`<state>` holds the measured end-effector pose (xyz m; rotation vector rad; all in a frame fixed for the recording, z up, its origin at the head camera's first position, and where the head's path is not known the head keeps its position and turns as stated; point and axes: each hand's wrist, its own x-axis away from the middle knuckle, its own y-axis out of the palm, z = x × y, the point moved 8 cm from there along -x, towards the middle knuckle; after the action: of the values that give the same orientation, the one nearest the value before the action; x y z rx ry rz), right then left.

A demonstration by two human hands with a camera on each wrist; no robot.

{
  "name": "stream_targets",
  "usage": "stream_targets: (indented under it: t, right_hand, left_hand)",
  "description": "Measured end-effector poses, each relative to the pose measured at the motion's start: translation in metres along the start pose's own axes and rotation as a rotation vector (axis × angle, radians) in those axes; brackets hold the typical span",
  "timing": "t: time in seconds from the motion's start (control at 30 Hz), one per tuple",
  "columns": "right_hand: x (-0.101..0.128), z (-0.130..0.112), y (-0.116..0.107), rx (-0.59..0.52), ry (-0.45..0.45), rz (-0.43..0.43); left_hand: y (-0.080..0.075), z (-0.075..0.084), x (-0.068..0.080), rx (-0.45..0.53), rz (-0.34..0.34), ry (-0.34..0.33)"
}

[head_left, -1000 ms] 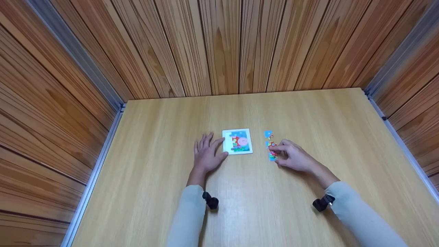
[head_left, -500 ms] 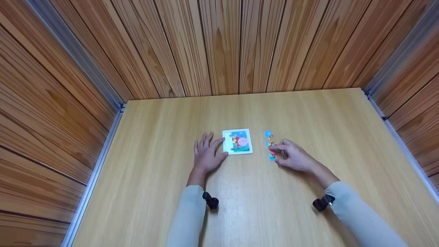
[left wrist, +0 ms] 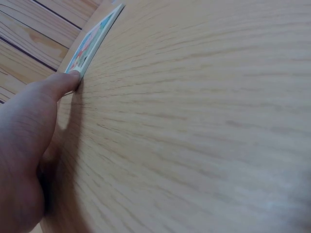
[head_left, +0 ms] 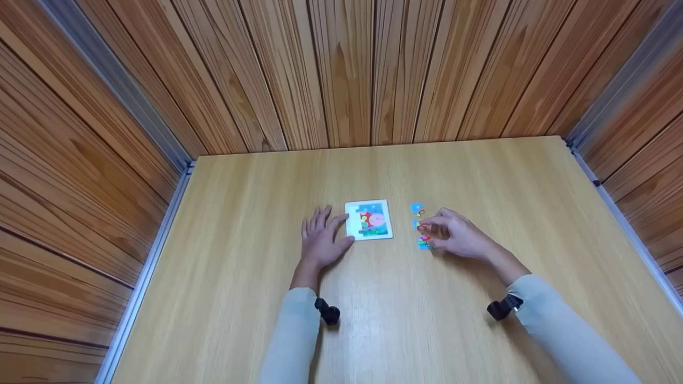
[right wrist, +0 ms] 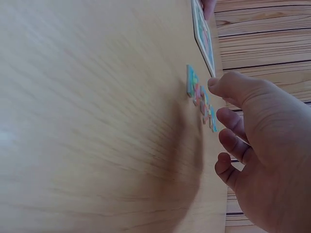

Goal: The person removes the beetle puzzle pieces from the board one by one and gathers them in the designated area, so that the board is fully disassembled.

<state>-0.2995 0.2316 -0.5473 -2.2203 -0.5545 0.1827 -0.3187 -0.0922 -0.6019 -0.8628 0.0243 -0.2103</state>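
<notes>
Right hand (head_left: 459, 237) first: thumb and fingers are curled in toward each other over the short column of small, brightly coloured loose puzzle pieces (head_left: 421, 226), and the fingertips (head_left: 429, 228) sit right at the middle of that column. From the head view they seem to pinch the red-and-pink piece there. The right wrist view, though, shows the thumb tip and bent fingers (right wrist: 228, 116) hovering just beside the pieces (right wrist: 201, 99), so whether there is real contact, I cannot tell. One blue piece lies at the far end of the column, another at the near end, both flat on the light wooden table (head_left: 480, 176).

Over to the left hand (head_left: 320, 240): it lies flat, palm down, fingers spread. Its thumb (left wrist: 63, 82) presses against the near left corner of the white-framed square puzzle board with a colourful cartoon picture (head_left: 368, 220), and the index finger lies along the board's left edge.

The board lies flat at about the middle of the table, the loose pieces just to its right with a strip of bare wood between them. Pale sleeves (head_left: 291, 341) cover both forearms, each carrying a small black wrist camera (head_left: 326, 312). Wood-panelled walls (head_left: 341, 69) enclose the table at its far, left and right edges.
</notes>
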Motion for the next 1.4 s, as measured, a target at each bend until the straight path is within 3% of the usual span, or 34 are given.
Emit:
stream_targets:
  t: [0.47, 0.97, 1.4]
  right_hand:
    - [-0.012, -0.013, -0.007, 0.01, 0.009, -0.009]
    - [-0.029, -0.037, 0.001, 0.028, -0.023, -0.034]
    - [-0.044, -0.05, 0.011, -0.019, -0.027, -0.053]
  left_hand:
    - [0.001, -0.001, -0.001, -0.012, -0.007, -0.002]
    - [0.002, -0.001, -0.001, -0.014, -0.014, -0.007]
    - [0.001, 0.002, 0.001, -0.028, -0.016, 0.007]
